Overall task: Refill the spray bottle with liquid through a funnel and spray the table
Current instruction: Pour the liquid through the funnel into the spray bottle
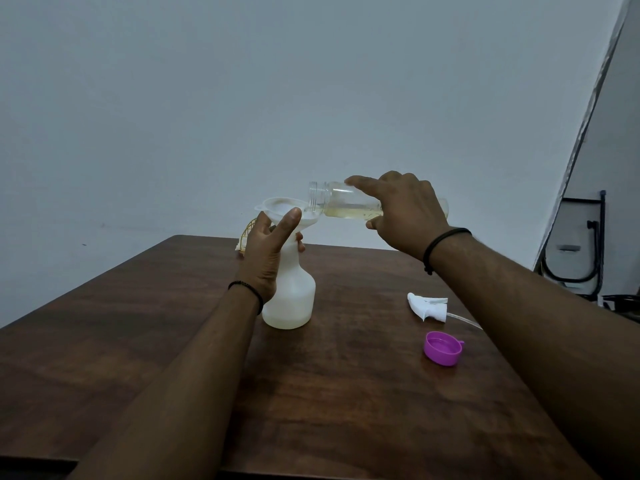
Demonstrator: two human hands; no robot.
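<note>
A plain pale wall stands behind the dark wooden bench point(346, 393), whose far edge runs just behind your work and whose left edge slants toward you; bare wood lies open in front of both your forearms. From the left, a small yellow wire-like object point(246, 233) peeks out at the far edge, mostly hidden behind your left hand point(266, 251). That hand curls round the neck of the one white spray bottle point(292, 299), thumb up against the one white funnel point(280, 211) seated in its mouth. The bottle stands upright near the middle of the bench, long axis vertical, with a little pale liquid at its bottom. To its right your right hand point(405, 209) grips one clear bottle point(343, 202) tipped nearly level, long axis running left-right, its open threaded mouth pointing left over the funnel's rim and yellowish liquid lying along its lower side; your forefinger lies straight along the top. Further right on the bench lie one white spray head point(427, 305), nozzle pointing left with its tube trailing right under your right forearm, and nearer you one purple cap point(443, 348), open side up, well apart from the spray bottle.
</note>
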